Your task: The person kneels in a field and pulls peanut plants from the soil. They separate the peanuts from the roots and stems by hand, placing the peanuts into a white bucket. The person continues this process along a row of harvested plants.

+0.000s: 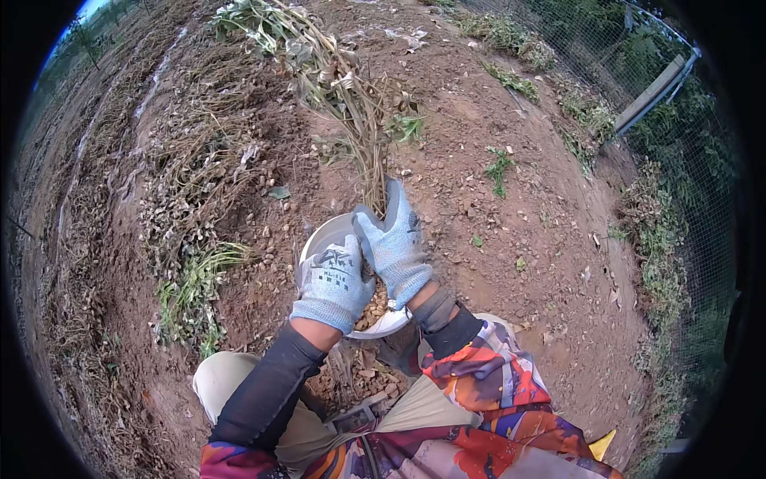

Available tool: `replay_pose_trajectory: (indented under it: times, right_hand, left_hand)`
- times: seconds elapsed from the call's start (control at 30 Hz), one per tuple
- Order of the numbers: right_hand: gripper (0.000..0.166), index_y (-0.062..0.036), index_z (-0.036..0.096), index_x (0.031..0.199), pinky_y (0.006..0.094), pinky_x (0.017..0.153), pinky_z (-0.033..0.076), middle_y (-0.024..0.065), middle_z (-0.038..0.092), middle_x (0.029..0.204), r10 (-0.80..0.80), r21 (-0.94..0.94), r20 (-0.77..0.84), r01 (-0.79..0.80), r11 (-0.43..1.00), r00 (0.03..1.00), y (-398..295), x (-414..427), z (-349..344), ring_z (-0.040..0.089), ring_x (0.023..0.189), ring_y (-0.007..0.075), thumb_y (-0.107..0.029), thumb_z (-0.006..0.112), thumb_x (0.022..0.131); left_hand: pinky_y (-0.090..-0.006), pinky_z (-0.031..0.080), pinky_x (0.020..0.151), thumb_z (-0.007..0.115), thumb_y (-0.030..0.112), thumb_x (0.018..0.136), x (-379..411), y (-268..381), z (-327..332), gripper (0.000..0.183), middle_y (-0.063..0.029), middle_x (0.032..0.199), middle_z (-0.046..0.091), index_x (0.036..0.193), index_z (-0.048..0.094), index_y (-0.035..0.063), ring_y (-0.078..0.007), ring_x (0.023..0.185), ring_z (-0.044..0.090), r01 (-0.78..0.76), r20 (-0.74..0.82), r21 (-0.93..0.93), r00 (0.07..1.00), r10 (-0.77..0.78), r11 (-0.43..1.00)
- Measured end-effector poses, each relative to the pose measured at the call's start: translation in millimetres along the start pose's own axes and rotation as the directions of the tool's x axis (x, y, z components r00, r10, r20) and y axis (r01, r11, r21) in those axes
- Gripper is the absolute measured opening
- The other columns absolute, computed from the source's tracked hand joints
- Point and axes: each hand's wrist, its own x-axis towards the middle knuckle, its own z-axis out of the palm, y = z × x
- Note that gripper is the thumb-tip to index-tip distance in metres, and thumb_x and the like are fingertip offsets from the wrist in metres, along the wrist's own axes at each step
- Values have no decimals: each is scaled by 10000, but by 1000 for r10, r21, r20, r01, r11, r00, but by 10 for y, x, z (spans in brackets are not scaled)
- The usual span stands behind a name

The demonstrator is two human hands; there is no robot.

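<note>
My right hand (392, 242), in a light blue knit glove with grey fingertips, is closed around the lower stems of a bundle of wilted peanut plants (365, 132). The leafy tops stretch away from me over the soil. Beneath both hands stands a white bucket (383, 329) with peanuts in their shells (375, 308) inside. My left hand (335, 284), gloved alike, hangs over the bucket's left side beside the right hand. Its fingers curl under and are mostly hidden, so whether it grips anything is unclear. The root end of the bundle is hidden behind the gloves.
Uprooted peanut plants (197, 149) lie in a row on the left, with a greener clump (200, 293) nearer me. Reddish soil (479, 251) spreads to the right. Along the far right runs a wire mesh fence (700, 197) with a post (652, 96). My knees flank the bucket.
</note>
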Motion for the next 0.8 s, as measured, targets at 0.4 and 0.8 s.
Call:
replay_pose_trajectory:
  times: [0.4, 0.8]
  right_hand:
    - [505, 70, 436, 1220, 315, 903, 416, 232, 548, 1117, 288, 115, 595, -434, 893, 750, 280, 276, -131, 533, 1049, 296, -190, 564, 807]
    - [709, 100, 296, 1323, 335, 1003, 355, 264, 406, 1315, 291, -203, 367, -229, 952, 884, 135, 125, 83, 413, 1230, 308, -240, 613, 788]
  left_hand:
    - [-421, 446, 753, 584, 138, 731, 133, -331, -24, 223, -191, 833, 599, 919, 561, 21, -349, 852, 583, -247, 192, -190, 940, 283, 950]
    - [-427, 466, 779, 527, 132, 766, 42, -428, -39, 260, -195, 910, 616, 1002, 557, 25, -342, 890, 599, -180, 283, -35, 942, 183, 983]
